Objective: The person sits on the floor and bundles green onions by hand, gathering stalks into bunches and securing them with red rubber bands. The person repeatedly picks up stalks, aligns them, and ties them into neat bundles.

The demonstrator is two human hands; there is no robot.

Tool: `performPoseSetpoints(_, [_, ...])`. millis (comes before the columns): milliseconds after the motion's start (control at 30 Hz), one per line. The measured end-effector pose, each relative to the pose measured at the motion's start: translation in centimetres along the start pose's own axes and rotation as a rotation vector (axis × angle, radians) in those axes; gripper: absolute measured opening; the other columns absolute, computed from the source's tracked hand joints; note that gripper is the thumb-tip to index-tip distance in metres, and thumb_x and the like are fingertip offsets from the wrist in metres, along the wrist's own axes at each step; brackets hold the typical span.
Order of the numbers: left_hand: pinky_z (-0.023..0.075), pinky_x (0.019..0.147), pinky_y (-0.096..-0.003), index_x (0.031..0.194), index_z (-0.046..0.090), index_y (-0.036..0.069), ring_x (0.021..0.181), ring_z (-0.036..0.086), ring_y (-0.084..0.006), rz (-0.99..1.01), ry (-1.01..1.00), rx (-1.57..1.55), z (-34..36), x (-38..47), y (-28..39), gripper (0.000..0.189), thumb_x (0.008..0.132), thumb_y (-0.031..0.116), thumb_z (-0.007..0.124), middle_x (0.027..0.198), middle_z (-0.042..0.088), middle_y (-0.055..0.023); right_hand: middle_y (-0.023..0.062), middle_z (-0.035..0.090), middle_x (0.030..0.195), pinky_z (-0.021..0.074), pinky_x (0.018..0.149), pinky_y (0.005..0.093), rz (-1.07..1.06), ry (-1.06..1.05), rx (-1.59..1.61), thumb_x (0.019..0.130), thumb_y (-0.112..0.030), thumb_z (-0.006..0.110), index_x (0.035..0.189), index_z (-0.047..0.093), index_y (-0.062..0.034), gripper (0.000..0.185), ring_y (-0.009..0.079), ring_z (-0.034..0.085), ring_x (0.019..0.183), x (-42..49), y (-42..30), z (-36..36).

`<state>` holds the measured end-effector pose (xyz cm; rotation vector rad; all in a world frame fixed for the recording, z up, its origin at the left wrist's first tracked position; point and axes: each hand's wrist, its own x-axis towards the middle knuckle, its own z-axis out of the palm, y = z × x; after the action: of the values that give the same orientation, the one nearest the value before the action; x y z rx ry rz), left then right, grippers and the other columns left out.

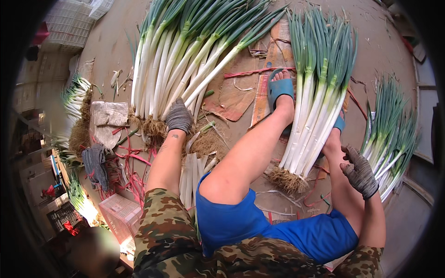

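Note:
My left hand (179,116), in a grey knit glove, is on the white lower stalks of a fanned pile of long Welsh onions (177,66). Its fingers curl down among the stalks, and I cannot tell whether they grip one. Hairy roots (154,128) hang at the near end of this pile. My right hand (359,172), gloved alike, is raised above my right shin with its fingers apart and nothing in it. Between my legs lies a bundle of Welsh onions (313,100), its roots (290,179) towards me and its green leaves pointing away.
More Welsh onions (389,135) lie at the right and a stacked heap (78,111) at the left. Pink ties (134,166), a dark cloth (95,165) and a pink plastic crate (120,212) are by my left arm. Flattened sacks (233,87) cover some floor. White crates (69,22) stand far left.

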<state>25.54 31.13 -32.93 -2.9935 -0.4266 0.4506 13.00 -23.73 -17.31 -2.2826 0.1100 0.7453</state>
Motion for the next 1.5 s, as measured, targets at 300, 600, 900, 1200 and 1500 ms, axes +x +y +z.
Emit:
performPoseSetpoints(300, [0.0401, 0.044, -0.0221, 0.090, 0.054, 0.005, 0.049, 0.048, -0.0089, 0.000, -0.863, -1.241, -12.8, -11.8, 2.8, 0.018, 0.089, 0.022, 0.061, 0.070, 0.053, -0.0012, 0.0188, 0.062, 0.107, 0.0481, 0.085, 0.0397, -0.219, -0.012, -0.078, 0.087, -0.020, 0.064, 0.129, 0.051, -0.0043, 0.047, 0.0300, 0.061, 0.098, -0.2, -1.0, 1.5])
performPoseSetpoints(600, [0.0363, 0.041, -0.0206, 0.119, 0.050, -0.002, 0.045, 0.045, -0.0095, 0.105, -0.831, -1.482, -23.3, -31.0, 3.3, 0.034, 0.095, 0.021, 0.053, 0.071, 0.051, -0.0050, 0.0048, 0.061, 0.108, 0.0489, 0.087, 0.0331, -0.079, -0.410, 1.078, 0.093, -0.034, 0.059, 0.126, 0.052, -0.0068, 0.043, 0.0154, 0.061, 0.094, 0.9, -12.6, 6.6])
performPoseSetpoints(900, [0.0446, 0.051, -0.0251, 0.118, 0.048, 0.002, 0.054, 0.048, -0.0120, 0.077, -1.031, -2.113, -12.9, -37.4, 8.9, 0.038, 0.095, 0.031, 0.057, 0.069, 0.044, -0.0002, 0.0077, 0.064, 0.098, 0.0547, 0.079, 0.0332, -0.337, -0.056, 1.282, 0.092, -0.020, 0.062, 0.127, 0.043, 0.0006, 0.045, 0.0180, 0.063, 0.085, 2.7, -15.2, 4.7])
performPoseSetpoints(1200, [0.0428, 0.040, -0.0266, 0.109, 0.050, 0.004, 0.047, 0.052, -0.0153, -0.211, -0.801, -1.630, -2.1, -35.2, 22.7, 0.027, 0.096, 0.028, 0.054, 0.068, 0.053, -0.0055, 0.0100, 0.068, 0.082, 0.0503, 0.075, 0.0307, -0.212, 0.510, 0.270, 0.089, -0.028, 0.065, 0.103, 0.061, 0.0008, 0.032, 0.0165, 0.064, 0.079, 8.1, -8.4, -0.5])
performPoseSetpoints(1500, [0.0461, 0.044, -0.0289, 0.108, 0.051, 0.004, 0.052, 0.056, -0.0139, -0.244, -0.929, -1.391, 8.9, -33.4, 29.1, 0.025, 0.097, 0.026, 0.052, 0.078, 0.057, -0.0076, 0.0208, 0.064, 0.110, 0.0450, 0.096, 0.0386, 0.299, 0.573, -0.075, 0.083, -0.036, 0.066, 0.134, 0.045, -0.0046, 0.064, 0.0290, 0.062, 0.106, 15.6, 2.1, 3.8])
